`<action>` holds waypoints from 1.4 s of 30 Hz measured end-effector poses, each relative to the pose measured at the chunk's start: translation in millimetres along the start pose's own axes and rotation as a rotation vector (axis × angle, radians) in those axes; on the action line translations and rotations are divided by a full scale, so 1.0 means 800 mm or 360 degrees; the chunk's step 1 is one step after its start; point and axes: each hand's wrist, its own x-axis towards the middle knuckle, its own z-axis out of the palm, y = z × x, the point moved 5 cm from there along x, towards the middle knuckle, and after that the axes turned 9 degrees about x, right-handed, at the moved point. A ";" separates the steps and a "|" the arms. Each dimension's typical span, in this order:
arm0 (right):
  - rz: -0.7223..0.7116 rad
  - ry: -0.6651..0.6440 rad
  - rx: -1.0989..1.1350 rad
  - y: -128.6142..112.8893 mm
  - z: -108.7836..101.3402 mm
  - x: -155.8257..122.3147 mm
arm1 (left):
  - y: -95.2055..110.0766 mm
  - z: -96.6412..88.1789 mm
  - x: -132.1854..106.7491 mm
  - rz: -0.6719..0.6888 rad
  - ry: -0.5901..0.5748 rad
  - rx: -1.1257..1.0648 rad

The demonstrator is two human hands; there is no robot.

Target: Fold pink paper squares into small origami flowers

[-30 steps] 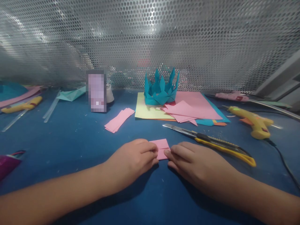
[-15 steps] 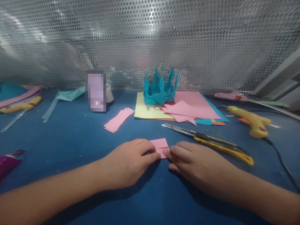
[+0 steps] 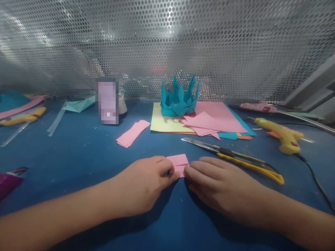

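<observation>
A small folded pink paper piece (image 3: 179, 162) lies on the blue table (image 3: 78, 157) in front of me. My left hand (image 3: 146, 183) pinches its left edge with curled fingers. My right hand (image 3: 217, 184) presses its right edge with fingers held together. Both hands cover the near part of the paper. A yellow and black utility knife (image 3: 235, 158) with its blade out lies just right of my right hand.
A teal paper crown (image 3: 179, 99) stands on stacked pink, yellow and teal sheets (image 3: 217, 118). A pile of pink strips (image 3: 132, 133) lies at centre-left. Yellow glue guns lie at the right (image 3: 284, 136) and far left (image 3: 23, 118). A perforated metal wall (image 3: 167, 45) closes the back.
Both hands have crept closer together over the pink piece, covering more of it. Nothing else has moved.
</observation>
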 end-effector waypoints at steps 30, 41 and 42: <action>0.0137 0.0184 0.0203 0.019 -0.011 -0.007 | -0.015 -0.015 0.001 0.0052 -0.0018 -0.0261; 0.0524 0.0302 0.0663 0.043 0.003 0.006 | -0.011 -0.016 0.000 -0.0296 0.0552 -0.0441; 0.0516 0.0333 0.0669 0.043 0.002 0.005 | -0.011 -0.016 0.001 -0.0338 0.0538 -0.0462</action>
